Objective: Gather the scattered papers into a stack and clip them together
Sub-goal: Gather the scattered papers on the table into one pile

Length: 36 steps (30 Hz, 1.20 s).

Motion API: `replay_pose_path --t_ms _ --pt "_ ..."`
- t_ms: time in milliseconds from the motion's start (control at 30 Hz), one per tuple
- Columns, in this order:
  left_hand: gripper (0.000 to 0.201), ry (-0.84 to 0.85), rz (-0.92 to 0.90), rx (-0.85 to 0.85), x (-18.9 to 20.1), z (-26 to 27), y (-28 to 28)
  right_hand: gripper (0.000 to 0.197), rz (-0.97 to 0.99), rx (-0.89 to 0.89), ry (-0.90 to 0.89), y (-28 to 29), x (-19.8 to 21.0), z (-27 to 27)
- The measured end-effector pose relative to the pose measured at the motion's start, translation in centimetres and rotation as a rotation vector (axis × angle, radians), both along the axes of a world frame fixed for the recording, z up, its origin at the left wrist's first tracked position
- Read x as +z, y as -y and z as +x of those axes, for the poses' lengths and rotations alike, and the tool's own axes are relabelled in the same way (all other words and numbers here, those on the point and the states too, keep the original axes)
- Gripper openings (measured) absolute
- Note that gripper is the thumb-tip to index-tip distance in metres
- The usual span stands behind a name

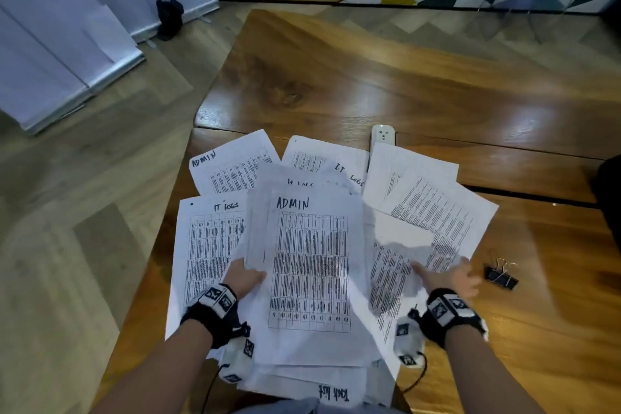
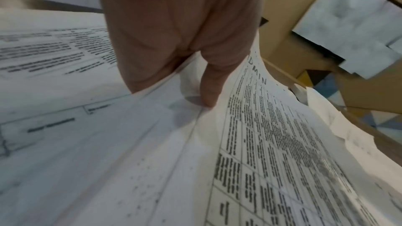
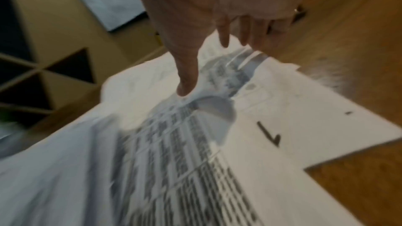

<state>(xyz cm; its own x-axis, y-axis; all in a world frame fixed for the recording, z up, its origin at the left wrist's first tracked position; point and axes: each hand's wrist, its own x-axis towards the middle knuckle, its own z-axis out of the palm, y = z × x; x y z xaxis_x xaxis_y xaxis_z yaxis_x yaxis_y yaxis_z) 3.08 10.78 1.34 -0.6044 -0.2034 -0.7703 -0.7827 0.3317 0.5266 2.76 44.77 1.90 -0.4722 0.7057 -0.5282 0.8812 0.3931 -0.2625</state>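
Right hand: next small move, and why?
Probably draw the right hand inward, sliding the text sheets under its straight fingers toward the bundle topped by the ADMIN sheet that the left hand grips. Sheets are scattered across the table, and the binder clip lies untouched.

An office or meeting room: a long wooden table [image 1: 386, 77] with a built-in power socket [image 1: 383, 134] at twelve o'clock, printed admin papers [image 1: 312, 265], a binder clip [image 1: 501, 276] at three o'clock, vertical blinds [image 1: 67, 27] at ten o'clock.

Two hands [image 1: 247, 279], one binder clip [image 1: 501, 277], one socket [image 1: 382, 134], many papers [image 1: 311, 265]
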Motion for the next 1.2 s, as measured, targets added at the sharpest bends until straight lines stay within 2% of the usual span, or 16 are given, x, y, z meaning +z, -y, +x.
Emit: replay_pose_path --t_ms 67,133,233,300,400,433,500,567,633,700,800,900,1033,1100,1166,1200 --pt "0.031 0.006 0.006 0.034 -0.3 0.1 0.2 0.120 0.004 -0.062 0.099 -0.8 -0.1 -0.6" --pt "0.034 0.021 0.003 0.063 -0.5 0.1 0.2 0.118 -0.108 -0.099 0.053 -0.2 -0.5 -1.7" --pt "0.051 0.051 0.007 0.103 0.5 0.1 -0.3 0.086 -0.294 -0.151 -0.052 1.5 -0.8 -2.8" --pt "0.057 0.048 -0.001 0.134 0.3 0.2 -0.5 0.068 -0.312 -0.074 -0.032 2.5 -1.0 -2.7" --pt "0.051 0.027 0.015 0.184 0.8 0.4 -1.0 0.071 -0.375 -0.013 -0.041 4.1 -1.1 -2.0" --pt "0.044 0.035 0.017 0.185 0.6 0.3 -0.8 0.064 -0.376 0.007 -0.072 4.3 -1.1 -1.9" --pt "0.027 0.015 0.024 0.184 -0.1 0.1 -0.2 0.045 -0.343 -0.002 -0.198 4.1 -0.9 -1.9" --pt "0.023 -0.041 0.021 0.218 -1.0 -0.3 0.7 0.032 -0.262 -0.017 -0.358 2.9 0.1 -2.1" --pt "0.029 -0.092 0.008 0.267 -1.4 -0.7 1.8 0.026 -0.225 -0.060 -0.503 1.2 1.8 -2.4" --pt "0.018 -0.153 -0.052 0.290 -0.8 -1.1 2.4 0.019 -0.279 -0.112 -0.642 -0.3 4.4 -3.1" --pt "0.016 -0.265 -0.153 0.338 0.3 -2.3 3.1 0.016 -0.302 -0.095 -0.809 -1.7 8.5 -4.2" --pt "0.012 -0.242 -0.216 0.254 0.1 -3.2 3.0 0.018 -0.364 0.006 -0.761 -1.3 9.4 -5.1" --pt "0.015 -0.204 -0.124 0.132 -0.3 -2.9 0.9 0.028 -0.356 0.096 -0.563 1.7 5.7 -5.0" --pt "0.021 -0.168 -0.089 0.091 -0.6 -2.5 -0.3 0.026 -0.378 0.096 -0.439 3.8 3.5 -4.1" --pt "0.011 -0.175 -0.005 0.119 -0.7 -2.4 -1.3 0.023 -0.461 0.048 -0.368 5.4 1.6 -2.9" --pt "0.024 -0.183 0.054 0.159 -0.5 -2.4 -1.8 0.024 -0.502 0.019 -0.342 6.0 0.9 -2.3"
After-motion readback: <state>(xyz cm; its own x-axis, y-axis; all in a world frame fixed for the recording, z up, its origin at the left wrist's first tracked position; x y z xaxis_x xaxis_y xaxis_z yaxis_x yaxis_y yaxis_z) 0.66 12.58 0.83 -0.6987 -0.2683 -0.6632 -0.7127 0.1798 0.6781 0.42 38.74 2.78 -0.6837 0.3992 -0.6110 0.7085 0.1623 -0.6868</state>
